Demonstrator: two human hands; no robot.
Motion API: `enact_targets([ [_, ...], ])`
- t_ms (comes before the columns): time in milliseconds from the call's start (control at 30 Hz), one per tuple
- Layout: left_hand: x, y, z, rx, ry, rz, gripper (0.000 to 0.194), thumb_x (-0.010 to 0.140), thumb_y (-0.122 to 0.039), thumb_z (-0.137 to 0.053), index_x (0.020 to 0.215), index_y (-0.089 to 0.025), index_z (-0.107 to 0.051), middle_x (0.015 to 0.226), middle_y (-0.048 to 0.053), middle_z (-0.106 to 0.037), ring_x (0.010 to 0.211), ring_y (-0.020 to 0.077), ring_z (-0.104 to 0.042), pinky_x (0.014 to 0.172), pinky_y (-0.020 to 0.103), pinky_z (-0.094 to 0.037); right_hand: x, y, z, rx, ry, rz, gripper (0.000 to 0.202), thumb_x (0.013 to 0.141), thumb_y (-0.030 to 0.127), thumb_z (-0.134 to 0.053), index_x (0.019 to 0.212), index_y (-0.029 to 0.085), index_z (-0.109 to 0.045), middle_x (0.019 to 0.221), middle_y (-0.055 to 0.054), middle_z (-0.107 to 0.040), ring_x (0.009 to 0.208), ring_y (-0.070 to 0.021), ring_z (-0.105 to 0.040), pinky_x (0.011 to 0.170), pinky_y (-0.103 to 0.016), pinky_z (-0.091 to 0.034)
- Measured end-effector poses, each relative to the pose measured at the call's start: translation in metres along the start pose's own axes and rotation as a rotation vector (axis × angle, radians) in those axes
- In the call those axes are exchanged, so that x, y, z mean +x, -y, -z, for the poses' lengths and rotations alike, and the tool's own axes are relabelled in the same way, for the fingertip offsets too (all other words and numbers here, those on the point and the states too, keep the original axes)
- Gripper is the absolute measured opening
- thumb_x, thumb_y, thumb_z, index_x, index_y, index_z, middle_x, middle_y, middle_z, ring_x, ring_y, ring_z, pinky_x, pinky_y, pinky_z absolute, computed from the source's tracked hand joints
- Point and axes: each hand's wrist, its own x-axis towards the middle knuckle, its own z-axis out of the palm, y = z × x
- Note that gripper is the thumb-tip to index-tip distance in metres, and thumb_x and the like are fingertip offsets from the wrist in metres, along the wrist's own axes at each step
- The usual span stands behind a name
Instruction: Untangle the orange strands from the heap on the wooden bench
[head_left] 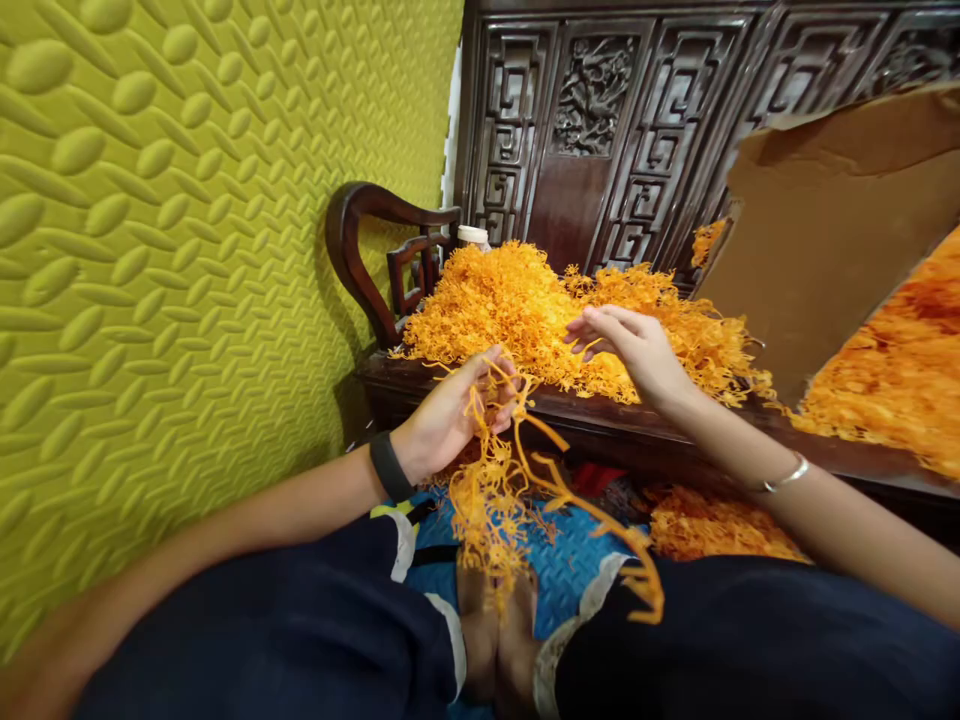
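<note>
My left hand [472, 400], with a dark band at its wrist, is closed around a bunch of orange branching plastic strands [491, 500]. The strands dangle below it over my lap, and one thicker, toothed stem curves down to the right. My right hand [626, 345], wearing a silver bangle, is raised in front of a large heap of similar orange pieces [495, 300]. Its fingers are loosely bent and slightly apart, with nothing visible in them. The heap lies on a dark carved wooden bench.
A brown cardboard sheet [832, 220] leans at the right, beside more orange pieces [892, 370]. Another orange pile [720, 525] sits below the bench edge. The curved armrest [349, 240] and a yellow-green textured wall [187, 250] bound the left. A white-lidded container [472, 236] stands behind the heap.
</note>
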Motion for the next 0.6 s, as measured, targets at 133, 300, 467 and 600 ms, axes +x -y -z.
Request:
enact_targets([
  [133,0.001,0.001,-0.002,0.018,-0.060,-0.036,0.018,0.081,-0.031,-0.055,0.092,-0.017,-0.055,0.077,0.000,-0.057,0.056,0.0081,-0.053,0.052,0.022,-0.041,-0.031,0.037,-0.023,-0.104,0.316,0.128,0.054,0.074,0.043,-0.063,0.119,0.017,-0.049,0.109,-0.010,-0.057,0.076,-0.0141,-0.058,0.064,-0.027,-0.048],
  [300,-0.002,-0.001,-0.001,0.086,0.027,0.018,0.023,0.078,-0.027,-0.058,0.098,-0.017,-0.052,0.077,-0.001,-0.055,0.051,0.0072,-0.052,0.047,0.021,-0.036,-0.039,0.035,-0.027,-0.256,0.347,0.222,0.033,0.076,0.026,-0.061,0.108,0.016,-0.057,0.095,-0.007,-0.057,0.069,-0.0110,-0.055,0.065,-0.026,-0.048],
  [467,-0.004,-0.004,0.005,0.109,0.012,0.034,0.026,0.078,-0.027,-0.058,0.101,-0.017,-0.051,0.077,-0.001,-0.053,0.051,0.0066,-0.050,0.044,0.019,-0.032,-0.036,0.033,-0.017,0.032,0.235,-0.012,0.022,0.076,0.032,-0.062,0.089,0.014,-0.061,0.085,-0.005,-0.062,0.065,-0.0115,-0.057,0.060,-0.026,-0.048],
  [600,-0.003,-0.005,0.008,0.062,-0.003,0.043,0.025,0.079,-0.028,-0.057,0.101,-0.016,-0.055,0.089,0.003,-0.056,0.062,0.0093,-0.053,0.043,0.018,-0.032,-0.036,0.030,-0.014,0.180,0.085,-0.059,0.017,0.075,0.028,-0.064,0.087,0.017,-0.063,0.081,-0.002,-0.063,0.062,-0.0097,-0.057,0.061,-0.025,-0.049],
])
